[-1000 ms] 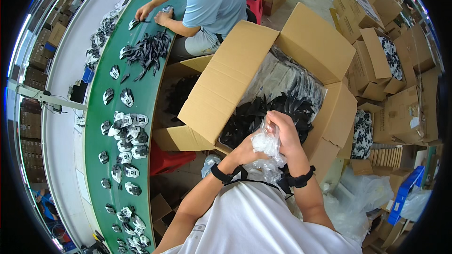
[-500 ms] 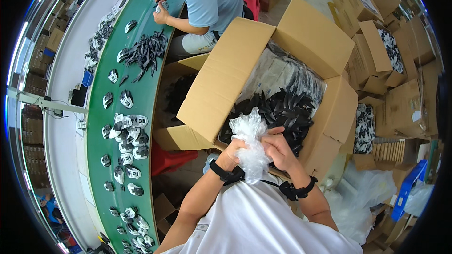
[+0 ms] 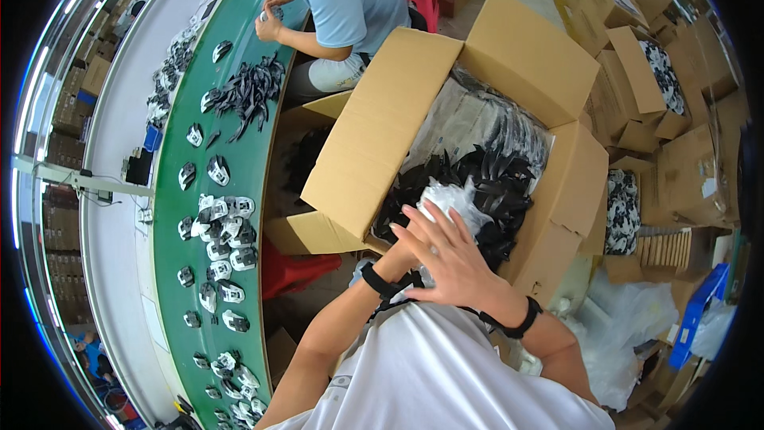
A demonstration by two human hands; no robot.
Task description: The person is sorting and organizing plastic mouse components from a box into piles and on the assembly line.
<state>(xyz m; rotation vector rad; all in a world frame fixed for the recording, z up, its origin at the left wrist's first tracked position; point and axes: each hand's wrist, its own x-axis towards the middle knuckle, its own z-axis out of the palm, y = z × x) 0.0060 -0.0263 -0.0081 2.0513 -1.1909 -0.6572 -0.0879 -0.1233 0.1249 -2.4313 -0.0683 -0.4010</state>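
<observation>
At carton's (image 3: 557, 199) near edge, R hand (image 3: 452, 269) fingers spread over bunched plastic (image 3: 452, 196), L hand (image 3: 399, 258) can't tell; I'd guess mid-bunching, next prob. needs regrip.

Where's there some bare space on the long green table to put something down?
On the green table, one bare patch lies between the black strip pile and the white-and-black cluster, right of two loose parts. Another separates a lone part from the co-worker's hands. The pile, the cluster and the table's near end are crowded.
</observation>
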